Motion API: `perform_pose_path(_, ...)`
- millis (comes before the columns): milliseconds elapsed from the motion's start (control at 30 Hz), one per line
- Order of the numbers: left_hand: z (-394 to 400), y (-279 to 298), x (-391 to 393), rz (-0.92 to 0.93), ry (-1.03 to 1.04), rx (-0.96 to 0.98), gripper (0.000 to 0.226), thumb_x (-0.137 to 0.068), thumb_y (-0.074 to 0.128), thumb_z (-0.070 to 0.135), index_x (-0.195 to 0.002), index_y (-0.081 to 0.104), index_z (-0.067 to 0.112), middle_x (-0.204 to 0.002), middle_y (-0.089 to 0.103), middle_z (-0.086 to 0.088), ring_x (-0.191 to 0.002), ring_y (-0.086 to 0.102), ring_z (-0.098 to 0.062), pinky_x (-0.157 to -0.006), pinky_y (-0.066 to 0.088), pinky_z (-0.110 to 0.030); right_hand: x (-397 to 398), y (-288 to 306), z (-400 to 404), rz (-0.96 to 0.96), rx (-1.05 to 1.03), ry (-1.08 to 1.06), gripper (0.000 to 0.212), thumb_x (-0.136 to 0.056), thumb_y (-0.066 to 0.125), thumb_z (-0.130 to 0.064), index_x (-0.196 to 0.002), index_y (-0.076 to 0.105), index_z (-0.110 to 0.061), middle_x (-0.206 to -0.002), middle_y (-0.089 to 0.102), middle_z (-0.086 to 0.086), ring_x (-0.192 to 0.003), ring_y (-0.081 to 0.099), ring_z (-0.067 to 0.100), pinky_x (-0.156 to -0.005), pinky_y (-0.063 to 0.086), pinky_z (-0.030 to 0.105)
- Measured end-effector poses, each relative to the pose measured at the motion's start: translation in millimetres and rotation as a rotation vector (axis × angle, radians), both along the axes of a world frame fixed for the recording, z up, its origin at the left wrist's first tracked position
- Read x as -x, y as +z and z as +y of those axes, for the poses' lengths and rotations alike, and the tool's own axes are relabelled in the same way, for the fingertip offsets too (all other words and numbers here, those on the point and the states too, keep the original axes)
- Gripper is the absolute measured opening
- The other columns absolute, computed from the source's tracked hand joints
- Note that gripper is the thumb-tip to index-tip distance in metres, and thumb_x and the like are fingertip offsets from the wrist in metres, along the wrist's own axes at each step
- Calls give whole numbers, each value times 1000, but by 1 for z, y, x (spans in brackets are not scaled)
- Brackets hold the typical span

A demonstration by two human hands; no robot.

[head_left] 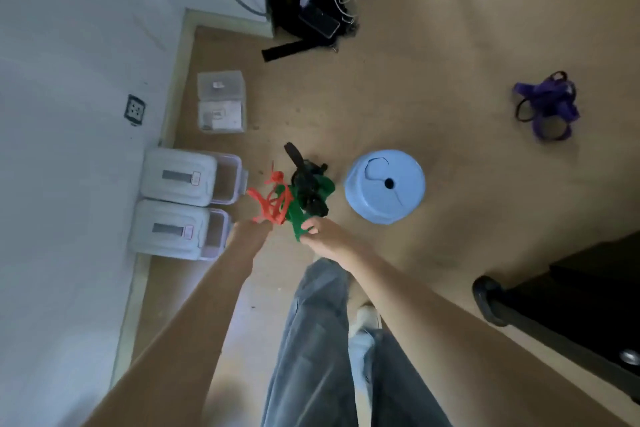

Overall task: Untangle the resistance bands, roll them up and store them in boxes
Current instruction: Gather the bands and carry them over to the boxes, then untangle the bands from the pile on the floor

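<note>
Resistance bands (294, 191) still knotted: left hand (251, 230) gripping red strands, right hand (323, 236) pinching green; beside open storage boxes (194, 177), nothing rolled.

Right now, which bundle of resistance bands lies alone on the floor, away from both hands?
The purple bundle, far right on the floor. The red, green and black tangle is held by the left hand and right hand.

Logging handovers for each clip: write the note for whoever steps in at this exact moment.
Left hand grips the red band; right hand pinches the green band. Both are knotted with black bands in one clump held above the floor. A purple tangle lies apart on the floor. Two large boxes sit by the wall, lids partly open. Nothing is untangled, rolled or stored yet.
</note>
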State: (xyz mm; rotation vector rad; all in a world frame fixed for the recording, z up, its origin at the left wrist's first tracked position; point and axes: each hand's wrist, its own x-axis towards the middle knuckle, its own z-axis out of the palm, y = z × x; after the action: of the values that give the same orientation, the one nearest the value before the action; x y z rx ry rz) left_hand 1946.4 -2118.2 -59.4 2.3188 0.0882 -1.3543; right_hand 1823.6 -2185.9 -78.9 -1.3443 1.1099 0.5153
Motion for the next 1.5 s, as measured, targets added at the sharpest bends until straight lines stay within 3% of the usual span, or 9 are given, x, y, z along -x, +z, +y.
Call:
perform_pose_path(200,-76,18,15,84,-183,95,13,-88,54,12,-78,60,9,-88,65,-14,-77,60,-27,-62,44,-30,76,63,-82,-32,55,-483,16,-93,43,-6,-101,57,-8,-83,63,13,-54,57,15,-47,43,16)
perform_pose_path(433,-201,70,136,152,-643,236,16,-93,47,9,-80,57,9,-73,62,-6,-61,56,-10,-53,40,-17,251,132,-145,-25,317,-1080,22,-96,46,-2,-77,51,-12,-48,59,-4,-34,51,-1,-39,36,11)
perform_pose_path(567,-265,95,229,182,-889,289,12,-92,47,9,-94,57,3,-85,64,-11,-68,59,-13,-62,42,-26,353,141,-155,65,423,-1215,14,-94,49,-3,-84,59,-4,-63,62,5,-51,59,13,-47,45,17)
perform_pose_path(700,-330,100,320,146,-1078,342,19,-91,44,-1,-78,55,8,-80,61,-13,-67,62,-10,-64,44,-21,443,119,-190,113,446,-1231,14,-94,47,-3,-89,60,-3,-66,63,6,-55,58,19,-52,45,24)
perform_pose_path(833,-391,93,389,143,-1002,328,19,-91,38,-9,-97,53,1,-71,53,-6,-39,53,7,-46,40,-6,506,96,-263,135,375,-1150,13,-95,48,-9,-93,60,-7,-70,64,4,-57,58,15,-53,44,22)
perform_pose_path(1033,-472,67,420,16,-967,239,14,-92,42,-3,-94,55,2,-87,60,-14,-53,59,-5,-64,42,-25,536,63,-387,8,279,-975,17,-95,46,-11,-81,53,-19,-67,63,-1,-56,57,10,-55,44,19)
perform_pose_path(1233,-581,-13,446,-53,-916,196,20,-93,37,-6,-109,50,-4,-92,56,-18,-56,56,-11,-54,40,-17,572,-20,-483,90,223,-946,28,-93,43,-4,-72,45,-23,-61,55,2,-54,51,14,-66,46,35)
perform_pose_path(1367,-668,-81,482,-40,-904,209,23,-89,35,-13,-99,45,5,-71,50,-10,-52,50,-15,-47,37,-11,600,-97,-546,202,228,-936,22,-91,43,-4,-73,49,-15,-65,59,8,-66,57,27,-75,49,43)
perform_pose_path(1500,-730,-168,504,-54,-929,232,21,-86,40,-12,-91,46,7,-73,52,-10,-58,51,-18,-58,39,-24,608,-195,-609,276,294,-816,14,-90,48,-11,-93,58,-2,-91,65,17,-86,59,32,-73,42,33)
